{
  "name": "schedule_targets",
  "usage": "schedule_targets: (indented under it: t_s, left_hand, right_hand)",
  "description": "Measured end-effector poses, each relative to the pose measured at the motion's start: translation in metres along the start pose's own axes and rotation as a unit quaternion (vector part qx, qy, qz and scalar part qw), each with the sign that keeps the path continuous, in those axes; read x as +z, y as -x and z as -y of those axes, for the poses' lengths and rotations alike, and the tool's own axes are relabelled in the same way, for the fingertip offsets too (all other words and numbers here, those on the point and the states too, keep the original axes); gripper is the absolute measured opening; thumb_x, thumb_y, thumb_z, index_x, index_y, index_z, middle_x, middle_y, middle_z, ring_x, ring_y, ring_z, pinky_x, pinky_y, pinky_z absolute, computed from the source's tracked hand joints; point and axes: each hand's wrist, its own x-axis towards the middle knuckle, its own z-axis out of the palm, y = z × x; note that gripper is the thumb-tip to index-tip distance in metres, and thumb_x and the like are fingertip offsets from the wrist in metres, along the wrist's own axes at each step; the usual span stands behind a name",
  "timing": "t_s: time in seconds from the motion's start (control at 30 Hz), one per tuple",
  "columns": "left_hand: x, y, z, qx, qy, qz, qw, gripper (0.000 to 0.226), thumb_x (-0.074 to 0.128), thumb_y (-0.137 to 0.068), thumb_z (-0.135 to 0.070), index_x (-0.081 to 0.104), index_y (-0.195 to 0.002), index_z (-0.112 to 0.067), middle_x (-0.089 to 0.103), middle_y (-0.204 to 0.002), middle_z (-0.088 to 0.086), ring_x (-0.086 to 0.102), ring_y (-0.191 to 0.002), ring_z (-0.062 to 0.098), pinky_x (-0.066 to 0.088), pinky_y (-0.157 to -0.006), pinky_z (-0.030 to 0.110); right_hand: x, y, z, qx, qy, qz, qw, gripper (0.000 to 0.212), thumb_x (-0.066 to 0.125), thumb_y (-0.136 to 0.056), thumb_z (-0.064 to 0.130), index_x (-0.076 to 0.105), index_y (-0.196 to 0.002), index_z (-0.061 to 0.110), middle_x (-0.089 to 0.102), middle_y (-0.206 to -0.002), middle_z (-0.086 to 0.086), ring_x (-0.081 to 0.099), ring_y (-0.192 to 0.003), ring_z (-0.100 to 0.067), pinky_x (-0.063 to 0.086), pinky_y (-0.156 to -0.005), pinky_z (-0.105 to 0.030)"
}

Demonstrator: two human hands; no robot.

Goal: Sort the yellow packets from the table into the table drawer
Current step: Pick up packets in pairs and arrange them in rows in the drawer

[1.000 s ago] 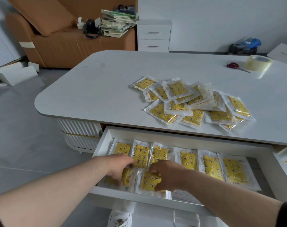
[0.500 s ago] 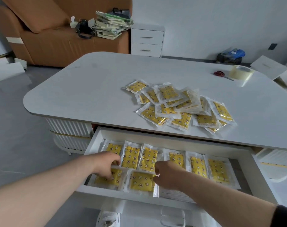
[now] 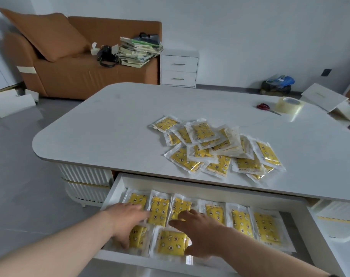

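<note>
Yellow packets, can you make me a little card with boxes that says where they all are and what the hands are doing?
pile: yellow packets heaped loosely, overlapping, on the white table
drawer: pulled open below the table edge
back row: six packets side by side
front row: two packets show, at the left end
left grip: open hand, fingers flat on the left packets
right grip: open hand, fingers spread over the front packet
also on table: tape roll, red scissors
</note>
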Motion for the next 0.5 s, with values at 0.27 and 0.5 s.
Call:
schedule_targets:
  t_s: [0.27, 0.5]
  left_hand:
    - [-0.054, 0.043, -0.029, -0.076, 0.256, -0.120, 0.956, 0.043, 0.062, -0.077, -0.054, 0.057, -0.113, -0.033, 0.059, -0.102, -0.011, 0.058, -0.089, 0.009, 0.046, -0.070, 0.024]
    - [-0.128, 0.038, -0.067, -0.035, 0.495, -0.252, 0.831, 0.022, 0.063, -0.090, -0.040, 0.067, -0.086, -0.019, 0.068, -0.078, 0.001, 0.064, -0.063, 0.011, 0.049, -0.060, 0.025]
  right_hand:
    - [-0.065, 0.076, -0.020, 0.145, -0.210, -0.145, 0.956, 0.032, 0.052, -0.095, 0.033, 0.060, -0.126, 0.034, 0.063, -0.115, 0.015, 0.061, -0.108, -0.010, 0.048, -0.091, -0.024]
    - [-0.090, 0.099, -0.047, 0.185, -0.304, -0.290, 0.888, 0.021, 0.056, -0.092, 0.025, 0.072, -0.105, 0.029, 0.070, -0.089, 0.017, 0.066, -0.084, 0.001, 0.053, -0.079, -0.014]
